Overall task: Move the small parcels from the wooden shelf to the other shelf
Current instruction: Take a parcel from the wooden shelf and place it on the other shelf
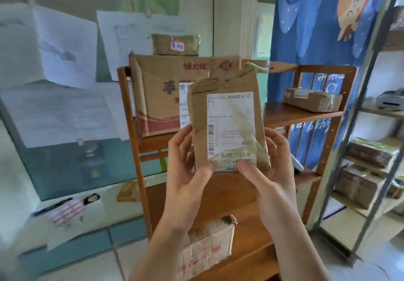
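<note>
I hold a small brown cardboard parcel (pixel 227 125) with a white shipping label upright in front of the wooden shelf (pixel 310 114). My left hand (pixel 185 167) grips its lower left edge and my right hand (pixel 271 167) its lower right edge, thumbs on the label's bottom. Another small taped parcel (pixel 312 100) lies on the wooden shelf's upper board at the right. A large carton (pixel 161 97) fills the left of that board, with a small wrapped parcel (pixel 176 44) on top. The grey metal shelf (pixel 371 110) stands at the right.
The metal shelf holds several brown parcels (pixel 369 154) and a grey device (pixel 391 99). A taped box (pixel 207 243) sits on the wooden shelf's low board. Papers hang on the wall at left above a white counter (pixel 91 213) with stickers and a small box (pixel 129 192).
</note>
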{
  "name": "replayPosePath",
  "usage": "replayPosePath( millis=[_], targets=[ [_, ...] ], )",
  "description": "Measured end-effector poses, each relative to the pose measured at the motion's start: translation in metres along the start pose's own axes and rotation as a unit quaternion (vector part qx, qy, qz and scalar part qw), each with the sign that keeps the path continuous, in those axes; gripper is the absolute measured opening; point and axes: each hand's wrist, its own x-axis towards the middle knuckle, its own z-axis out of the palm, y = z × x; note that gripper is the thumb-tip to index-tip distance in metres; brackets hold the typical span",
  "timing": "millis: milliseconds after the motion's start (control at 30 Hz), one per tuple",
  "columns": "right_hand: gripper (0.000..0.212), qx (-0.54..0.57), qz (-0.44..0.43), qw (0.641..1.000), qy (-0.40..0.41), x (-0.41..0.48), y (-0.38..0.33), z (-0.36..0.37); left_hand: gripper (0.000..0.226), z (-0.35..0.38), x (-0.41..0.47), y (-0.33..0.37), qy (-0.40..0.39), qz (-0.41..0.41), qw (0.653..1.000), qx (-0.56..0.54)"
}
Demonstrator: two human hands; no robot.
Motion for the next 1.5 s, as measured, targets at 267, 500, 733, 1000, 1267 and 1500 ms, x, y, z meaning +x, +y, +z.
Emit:
replayPosePath(
  millis=[267, 500, 733, 1000, 1267, 1500],
  targets=[
    [0.088, 0.115, 0.091, 0.989, -0.020, -0.087, -0.015, 0.079, 0.095, -0.082, -0.073, 0.062, -0.003, 0.002, 1.000, -0.030],
    [0.113, 0.059, 0.165, 0.972, -0.159, -0.083, -0.038, 0.117, 0.111, -0.145, -0.100, 0.118, 0.113, -0.026, 0.992, -0.041],
    [0.045, 0.022, 0.141, 0.978, -0.153, -0.052, -0.076, 0.183, 0.076, -0.191, -0.122, 0.162, 0.199, -0.058, 0.978, 0.017],
    [0.069, 0.117, 0.172, 0.944, -0.257, -0.117, -0.043, 0.234, 0.043, -0.200, -0.176, 0.163, 0.335, 0.001, 0.941, -0.040],
    [0.048, 0.175, 0.125, 0.921, -0.323, -0.172, -0.039, 0.324, 0.053, -0.275, -0.213, 0.222, 0.317, 0.024, 0.942, 0.108],
    [0.090, 0.252, 0.134, 0.858, -0.427, -0.257, -0.027, 0.468, 0.070, -0.393, -0.266, 0.291, 0.362, 0.089, 0.919, 0.130]
  ],
)
